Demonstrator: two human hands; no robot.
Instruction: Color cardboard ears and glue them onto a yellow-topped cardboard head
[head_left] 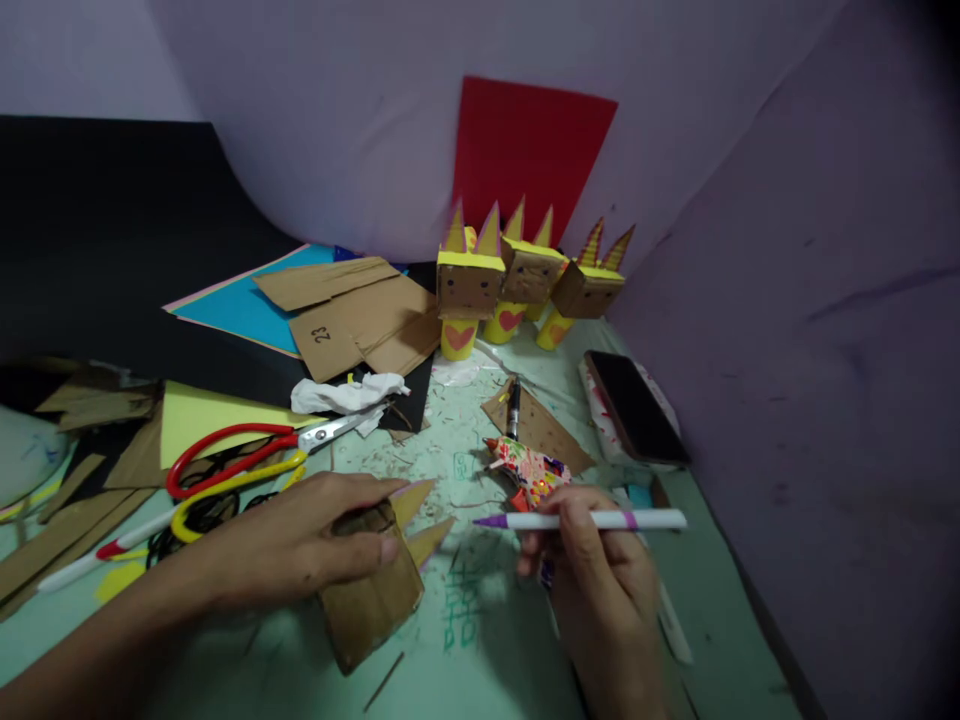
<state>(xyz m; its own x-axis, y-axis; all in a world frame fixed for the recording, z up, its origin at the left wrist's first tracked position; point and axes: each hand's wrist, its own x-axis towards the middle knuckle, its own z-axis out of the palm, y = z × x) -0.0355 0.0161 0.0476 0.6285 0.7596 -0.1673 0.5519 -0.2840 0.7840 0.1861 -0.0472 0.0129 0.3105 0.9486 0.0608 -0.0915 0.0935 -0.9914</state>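
Note:
My left hand (330,540) is closed around a small cardboard box (375,610) near the table's front. Two pointed yellow ears (427,542) with purple edges stick out from the box toward the right. Between thumb and fingers, my right hand (592,560) grips a white marker (649,520). Its purple tip points left, a short gap away from the ears. Just behind the right hand lies a patterned, colorful item (536,468), partly covered by that hand, so its kind is unclear.
Three cardboard-headed figures (470,290) with yellow bodies stand at the back before a red sheet (525,140). Red-and-yellow scissors (232,455), cardboard pieces (352,325) and crumpled tissue (349,393) lie left. A phone (637,405) rests right; a black pen (514,405) lies mid-table.

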